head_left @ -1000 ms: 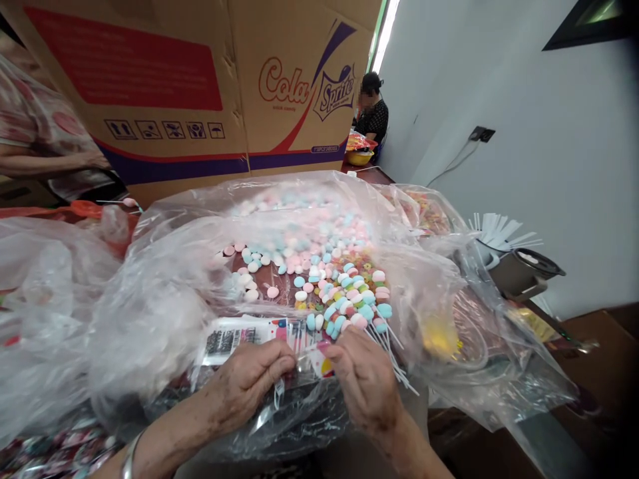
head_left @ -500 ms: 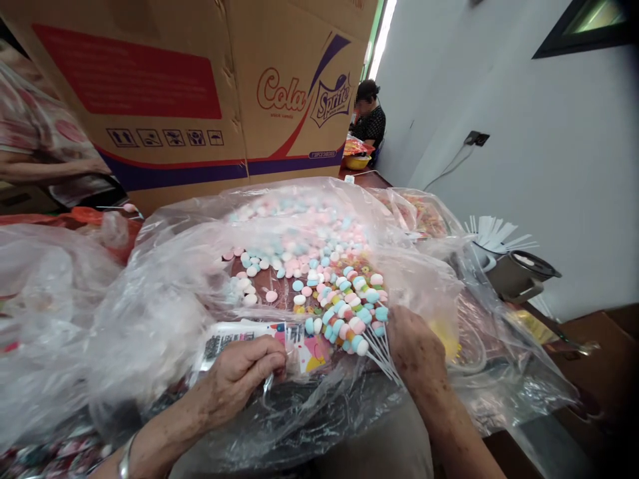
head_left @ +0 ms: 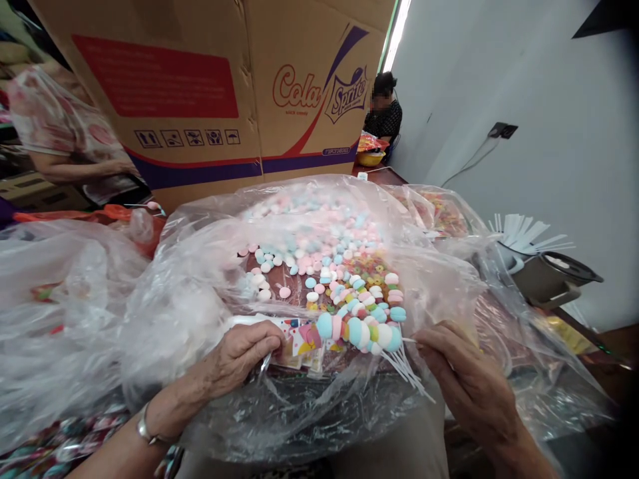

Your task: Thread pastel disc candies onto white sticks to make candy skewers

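My right hand (head_left: 469,366) pinches the white stick of a candy skewer (head_left: 355,330) strung with blue, pink and white candies and small yellow-green ones. The skewer lies roughly level, its far end pointing left at a printed clear candy bag (head_left: 303,340). My left hand (head_left: 247,352) closes thumb and finger on the left end of that bag. Whether the skewer's tip is inside the bag or just against it, I cannot tell. Behind and below it, more skewers lie in a bunch, their white sticks (head_left: 407,374) fanning to the lower right.
Loose pastel candies (head_left: 304,249) and yellow-green rings (head_left: 374,266) lie within clear plastic sheeting (head_left: 174,266). A large cardboard box (head_left: 200,86) stands behind. To the right are a grey jug (head_left: 549,279) and white sticks (head_left: 532,233). Two other people sit beyond.
My right hand has lifted one skewer from the bunch, turned it level and brought its candies to the bag. My left hand keeps its pinch. The view has swung slightly left.
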`<action>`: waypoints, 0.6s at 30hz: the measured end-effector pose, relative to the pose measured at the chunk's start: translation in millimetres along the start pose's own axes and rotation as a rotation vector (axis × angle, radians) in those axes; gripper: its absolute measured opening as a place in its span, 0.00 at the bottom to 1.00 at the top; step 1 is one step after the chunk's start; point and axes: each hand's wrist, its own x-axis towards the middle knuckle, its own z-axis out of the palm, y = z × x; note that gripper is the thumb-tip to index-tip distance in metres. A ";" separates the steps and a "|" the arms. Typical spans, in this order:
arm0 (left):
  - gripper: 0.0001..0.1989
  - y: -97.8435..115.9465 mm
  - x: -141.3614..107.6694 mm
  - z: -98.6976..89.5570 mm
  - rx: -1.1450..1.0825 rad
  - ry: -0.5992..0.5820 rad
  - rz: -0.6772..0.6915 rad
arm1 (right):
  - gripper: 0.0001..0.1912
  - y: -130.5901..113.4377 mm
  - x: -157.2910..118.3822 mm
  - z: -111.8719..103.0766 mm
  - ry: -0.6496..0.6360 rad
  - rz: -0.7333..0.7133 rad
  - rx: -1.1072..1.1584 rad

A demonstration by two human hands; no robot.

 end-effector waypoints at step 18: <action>0.16 6.4 9.8 -9.7 0.157 -0.273 0.058 | 0.10 -2.7 5.1 10.4 -0.160 -0.106 0.008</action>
